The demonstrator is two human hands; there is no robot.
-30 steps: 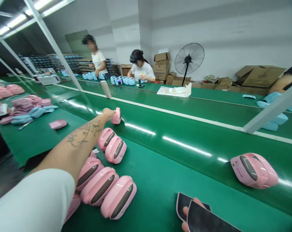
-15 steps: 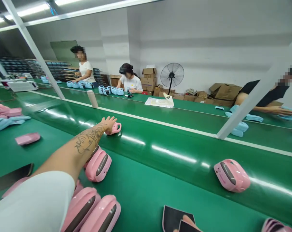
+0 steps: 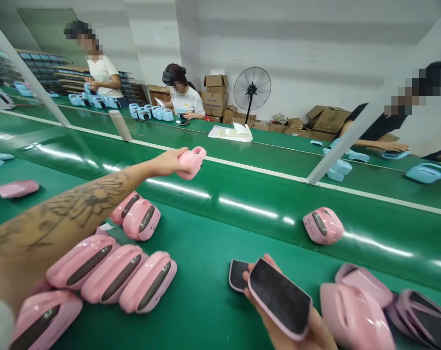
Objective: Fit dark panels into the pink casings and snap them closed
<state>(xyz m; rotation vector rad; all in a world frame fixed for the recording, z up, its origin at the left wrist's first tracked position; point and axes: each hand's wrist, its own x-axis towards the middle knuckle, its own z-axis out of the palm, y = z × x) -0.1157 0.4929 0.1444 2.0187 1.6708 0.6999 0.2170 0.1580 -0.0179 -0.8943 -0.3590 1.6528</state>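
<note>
My left hand (image 3: 169, 163), arm stretched out, grips a small pink plastic housing with a loop handle (image 3: 191, 164) above the green conveyor belt. In my right hand (image 3: 271, 328), at the lower right, is a pink-rimmed cover (image 3: 280, 297) with its dark inner face turned up. Just behind those fingers lies a second dark-faced cover (image 3: 238, 276). Pink housings with dark windows (image 3: 149, 282) stand in a row below my left arm. Two more, one a pink housing (image 3: 142, 219), sit close to the belt.
A lone pink housing (image 3: 323, 226) rides on the belt (image 3: 242, 187) at right. Pink shells (image 3: 355, 311) pile up beside my right hand. Across the line, co-workers handle blue parts (image 3: 339, 167). A slanted white post (image 3: 337, 136) and a beige bottle (image 3: 120, 125) stand beyond the belt.
My left hand has lifted the pink housing off the belt and moved right. My right hand has come further into view with the cover. The view has tilted down and shifted.
</note>
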